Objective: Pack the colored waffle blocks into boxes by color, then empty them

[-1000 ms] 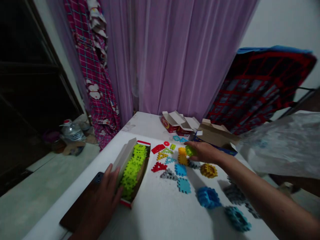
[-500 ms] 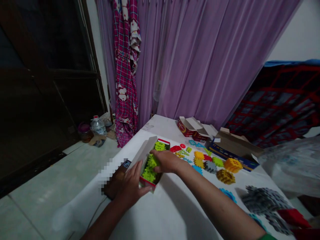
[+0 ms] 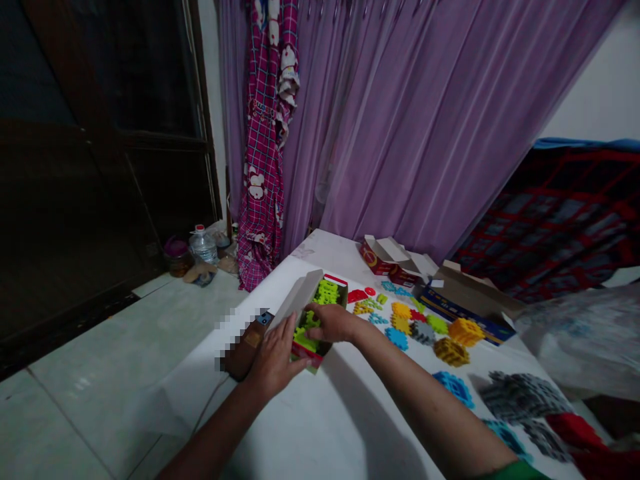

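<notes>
On the white-covered table a small red box (image 3: 311, 359) stands with its pale flap (image 3: 299, 297) raised. Bright green interlocking plastic pieces (image 3: 327, 291) fill much of it. My left hand (image 3: 274, 357) holds the box from its left side, fingers along the flap and thumb at the near end. My right hand (image 3: 334, 323) reaches in from the right, its curled fingers and thumb on green pieces in the middle of the box. The fingertips are partly hidden among the pieces.
Right of the box lie small coloured pieces, yellow blocks (image 3: 465, 331), blue ones (image 3: 454, 389) and grey pieces (image 3: 520, 397). Behind them stand opened red boxes (image 3: 376, 259) and a blue box (image 3: 463, 313). A phone (image 3: 245, 347) with a cable lies at the table's left edge.
The view has shifted slightly. My right hand stays in the box, and the green pieces under it now sit lower, with a dark gap near the fingers. My left hand keeps its hold.
</notes>
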